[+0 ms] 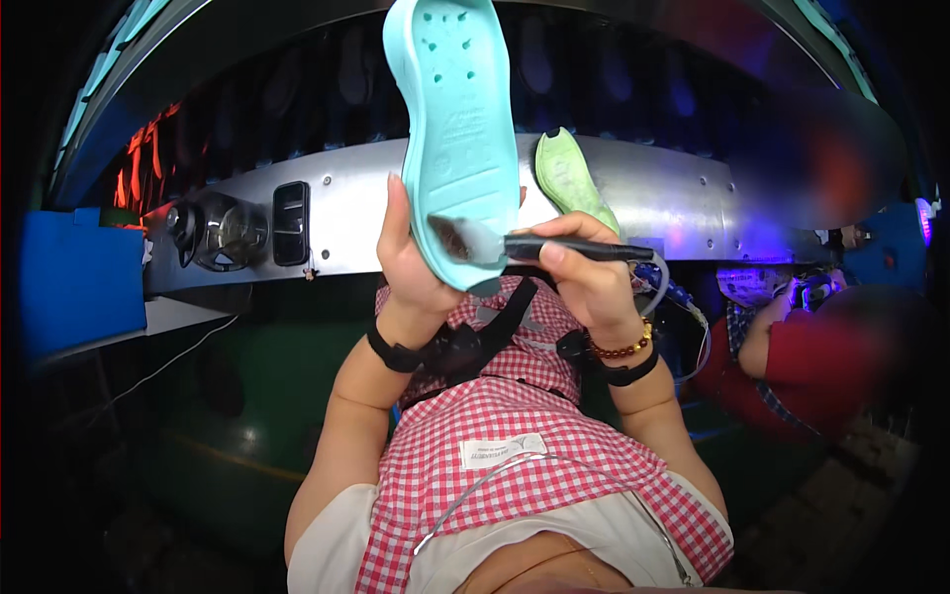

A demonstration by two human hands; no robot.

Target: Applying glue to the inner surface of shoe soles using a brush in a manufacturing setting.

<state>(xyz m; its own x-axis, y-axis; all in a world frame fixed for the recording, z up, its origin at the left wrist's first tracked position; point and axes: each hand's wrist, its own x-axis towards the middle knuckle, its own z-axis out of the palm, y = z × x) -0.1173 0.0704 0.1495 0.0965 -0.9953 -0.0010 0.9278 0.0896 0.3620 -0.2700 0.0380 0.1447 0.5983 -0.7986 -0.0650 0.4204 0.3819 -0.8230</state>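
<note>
My left hand grips the heel end of a turquoise shoe sole, its thumb along the left rim. The sole is tilted up with its hollow inner face toward me, showing small holes near the toe. My right hand is closed around a black-handled glue brush with a grey hose trailing from its back end. The brush's pale head and dark bristles lie over the heel area, seemingly touching it. Just beyond my right hand, a light green sole lies on the metal bench.
A glass jug and a black phone-like object stand at the bench's left. Beyond runs a dark conveyor with several soles. A blue bin is far left. Another person's red-clothed part is close on the right.
</note>
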